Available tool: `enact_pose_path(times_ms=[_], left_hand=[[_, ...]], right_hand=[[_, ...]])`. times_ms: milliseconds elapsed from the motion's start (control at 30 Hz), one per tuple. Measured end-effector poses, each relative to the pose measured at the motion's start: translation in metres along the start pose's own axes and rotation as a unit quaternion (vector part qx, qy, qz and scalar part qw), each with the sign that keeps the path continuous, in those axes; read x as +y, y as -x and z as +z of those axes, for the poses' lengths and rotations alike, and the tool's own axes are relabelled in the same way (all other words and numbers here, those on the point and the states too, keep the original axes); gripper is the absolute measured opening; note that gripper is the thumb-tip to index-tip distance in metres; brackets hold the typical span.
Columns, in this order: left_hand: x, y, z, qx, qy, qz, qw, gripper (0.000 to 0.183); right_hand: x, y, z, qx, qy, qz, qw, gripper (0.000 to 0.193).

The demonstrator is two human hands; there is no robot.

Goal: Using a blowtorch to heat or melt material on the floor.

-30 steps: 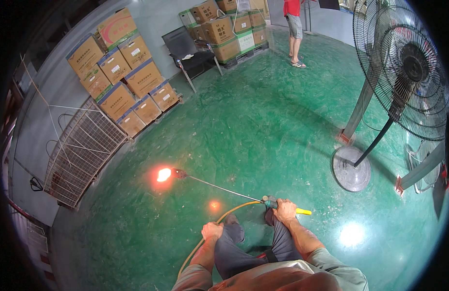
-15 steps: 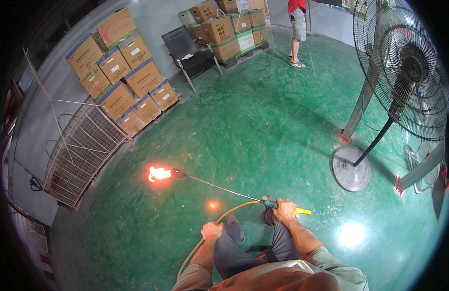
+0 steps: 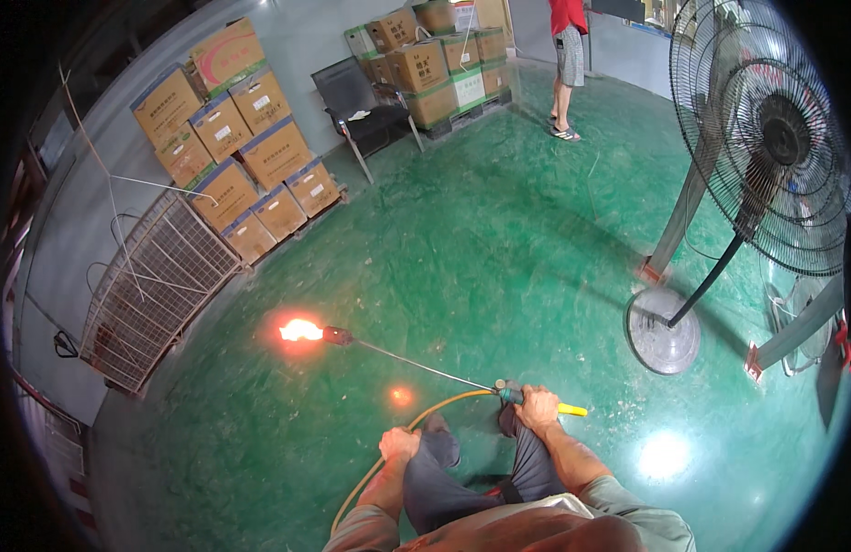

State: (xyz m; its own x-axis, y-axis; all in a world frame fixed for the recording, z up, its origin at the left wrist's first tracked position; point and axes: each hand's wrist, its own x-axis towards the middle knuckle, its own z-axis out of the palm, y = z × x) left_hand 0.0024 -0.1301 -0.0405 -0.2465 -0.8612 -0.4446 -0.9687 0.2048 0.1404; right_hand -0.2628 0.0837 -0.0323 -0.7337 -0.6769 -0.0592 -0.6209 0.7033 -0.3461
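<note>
Flame [image 3: 300, 330] stretches longer than a second ago, so the torch [image 3: 425, 365] seems well lit, right hand [image 3: 539, 408] gripping it, left hand [image 3: 401, 443] clasping its hose [image 3: 453, 398].

The torch [image 3: 510, 396] extends left of the right fingers [image 3: 533, 402]. A fan [image 3: 785, 130] stands to their right; ahead-left, boxes [image 3: 275, 153] flank a chair [image 3: 345, 90].

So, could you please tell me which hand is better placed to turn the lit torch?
Probably the right hand: it is closed around the torch, with the flame at the far end. The left hand is at the yellowish hose, apart from the torch itself.
</note>
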Motion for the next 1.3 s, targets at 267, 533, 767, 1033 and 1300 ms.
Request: enact_pose_path(times_ms=[267, 533, 767, 1033, 1300], left_hand=[[0.0, 0.001, -0.002, -0.013, -0.006, -0.002, 1.0, 0.047], [0.003, 0.005, -0.006, -0.011, -0.008, 0.001, 1.0, 0.046], [-0.001, 0.002, -0.002, -0.008, -0.001, -0.001, 1.0, 0.047], [-0.007, -0.002, 0.005, 0.015, 0.0, 0.01, 1.0, 0.046], [0.002, 0.003, -0.007, -0.025, -0.002, 0.001, 1.0, 0.047]], right_hand=[[0.002, -0.001, 0.003, 0.007, -0.008, 0.003, 1.0, 0.035], [0.008, -0.004, 0.014, 0.013, -0.001, -0.014, 1.0, 0.035], [0.005, -0.002, 0.011, 0.012, 0.004, -0.007, 1.0, 0.036], [0.002, -0.002, 0.006, 0.012, 0.001, -0.014, 1.0, 0.036], [0.006, -0.003, 0.011, 0.019, 0.003, -0.008, 1.0, 0.036]])
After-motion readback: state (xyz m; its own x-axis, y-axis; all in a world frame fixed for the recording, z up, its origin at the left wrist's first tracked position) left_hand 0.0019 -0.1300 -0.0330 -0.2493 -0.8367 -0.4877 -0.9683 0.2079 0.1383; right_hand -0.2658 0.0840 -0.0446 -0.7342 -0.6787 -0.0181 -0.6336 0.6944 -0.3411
